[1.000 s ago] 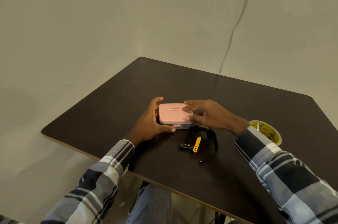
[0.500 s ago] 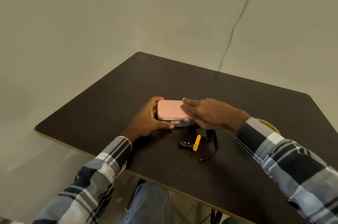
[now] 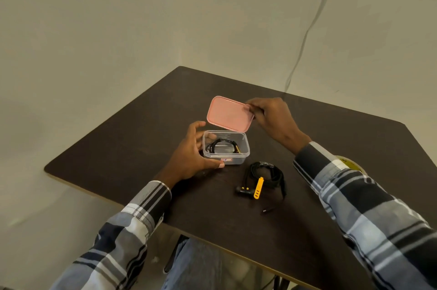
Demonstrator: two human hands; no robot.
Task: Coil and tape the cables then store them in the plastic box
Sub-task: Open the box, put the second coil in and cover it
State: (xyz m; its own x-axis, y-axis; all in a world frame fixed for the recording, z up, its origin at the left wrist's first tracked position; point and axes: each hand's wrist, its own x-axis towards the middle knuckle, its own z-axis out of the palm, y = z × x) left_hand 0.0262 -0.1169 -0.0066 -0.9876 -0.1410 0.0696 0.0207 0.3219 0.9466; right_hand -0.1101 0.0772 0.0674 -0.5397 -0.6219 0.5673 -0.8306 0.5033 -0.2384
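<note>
At frame centre the left hand [image 3: 189, 155] grips the box [image 3: 225, 147], one coil [image 3: 221, 146] already inside; right-hand fingers [image 3: 254, 107] pinch the lifted lid [image 3: 229, 113]. Lower right, another cable [image 3: 263, 177] waits on the tabletop [image 3: 118, 147].

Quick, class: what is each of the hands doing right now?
Left hand: grips the clear plastic box.
Right hand: pinches the pink lid, lifted off.
</note>
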